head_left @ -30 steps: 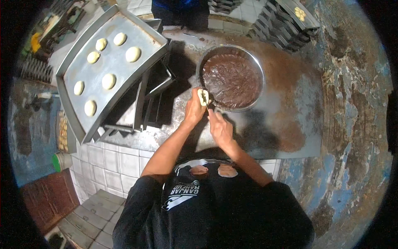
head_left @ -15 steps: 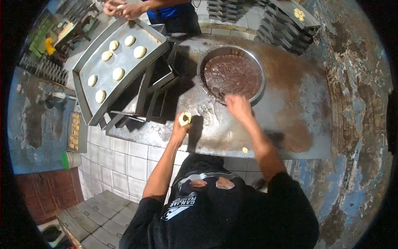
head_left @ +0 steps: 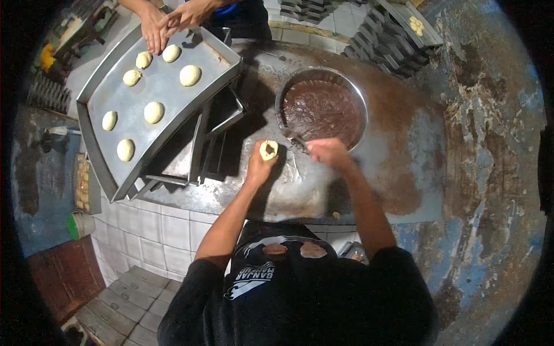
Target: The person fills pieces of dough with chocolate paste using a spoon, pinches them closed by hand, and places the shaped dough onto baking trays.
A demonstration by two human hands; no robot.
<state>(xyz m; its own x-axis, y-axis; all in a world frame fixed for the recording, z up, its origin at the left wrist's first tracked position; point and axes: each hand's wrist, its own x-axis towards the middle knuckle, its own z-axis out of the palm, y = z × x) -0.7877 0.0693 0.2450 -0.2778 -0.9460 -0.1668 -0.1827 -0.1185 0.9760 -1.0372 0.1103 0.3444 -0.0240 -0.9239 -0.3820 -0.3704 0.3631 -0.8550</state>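
Note:
My left hand (head_left: 261, 164) cups a piece of pale yellow dough (head_left: 268, 150), opened at the top with dark brown filling showing inside. In my right hand (head_left: 330, 154) is a small spatula-like tool (head_left: 297, 140), its exact kind unclear. The tool's tip, dark with paste, points left toward the dough but stays apart from it. Just beyond sits a round metal bowl (head_left: 365, 109) holding thick brown paste (head_left: 323, 112). The tool is at the bowl's near rim.
At left, a metal tray (head_left: 104, 95) bearing several dough balls (head_left: 153, 112) rests on stacked trays. A co-worker's hands (head_left: 167, 26) are over its far end. The metal table (head_left: 398, 150) has a dough scrap (head_left: 336, 215) near its front edge. Dark metal racks (head_left: 386, 46) stand beyond.
My right hand has drawn back from the bowl's rim, and the tool now shows. My left hand with the dough has moved right and away from me. The co-worker's hands have come over the tray.

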